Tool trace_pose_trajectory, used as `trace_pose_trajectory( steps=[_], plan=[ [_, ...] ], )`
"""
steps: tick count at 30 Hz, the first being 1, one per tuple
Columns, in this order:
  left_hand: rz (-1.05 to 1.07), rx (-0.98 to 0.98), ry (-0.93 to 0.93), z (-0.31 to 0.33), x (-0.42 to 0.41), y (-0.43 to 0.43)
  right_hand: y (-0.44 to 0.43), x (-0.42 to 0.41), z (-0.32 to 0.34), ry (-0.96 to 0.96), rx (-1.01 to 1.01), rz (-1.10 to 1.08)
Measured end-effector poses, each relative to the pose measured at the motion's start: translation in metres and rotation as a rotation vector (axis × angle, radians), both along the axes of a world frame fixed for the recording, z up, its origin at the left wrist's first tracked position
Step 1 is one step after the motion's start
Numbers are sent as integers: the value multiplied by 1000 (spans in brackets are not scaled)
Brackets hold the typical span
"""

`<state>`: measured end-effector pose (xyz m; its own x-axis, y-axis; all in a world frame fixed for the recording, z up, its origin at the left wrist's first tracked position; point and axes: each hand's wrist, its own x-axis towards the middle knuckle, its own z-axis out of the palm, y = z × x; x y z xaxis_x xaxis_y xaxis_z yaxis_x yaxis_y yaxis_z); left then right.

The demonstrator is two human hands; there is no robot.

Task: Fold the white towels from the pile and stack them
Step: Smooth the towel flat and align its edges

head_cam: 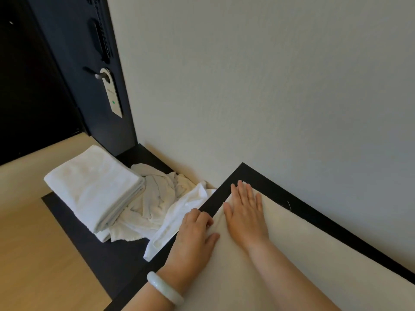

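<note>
The right hand (247, 216) presses flat on the towel (292, 254) spread over the tabletop (303, 205); the left hand (195, 236), just beside, grips the towel's edge.

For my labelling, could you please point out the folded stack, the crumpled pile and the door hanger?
folded stack (89, 187): head view, middle of top towel.
crumpled pile (155, 198): head view, middle of creased cloth.
door hanger (111, 95): head view, middle of its card.

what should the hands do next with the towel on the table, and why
Probably fold its far end over toward the body: the right hand lies flat on the towel, the left hand curls at its edge, and the cloth already looks smooth.
</note>
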<state>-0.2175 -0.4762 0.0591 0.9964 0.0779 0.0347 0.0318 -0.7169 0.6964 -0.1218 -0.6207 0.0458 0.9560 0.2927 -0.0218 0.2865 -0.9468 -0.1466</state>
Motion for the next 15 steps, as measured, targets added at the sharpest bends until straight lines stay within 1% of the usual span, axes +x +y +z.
trace_pose_trajectory(
  steps=[2,10,12,15],
  plan=[
    [3,-63,117,8,-10,6,1,1,1,16,10,10],
    [-19,-134,433,31,-70,34,0,-1,3,26,21,17],
    [12,-125,453,32,-86,39,0,-1,4,29,7,13],
    [69,-152,421,29,-105,45,1,-2,6,34,-7,8]
  ],
)
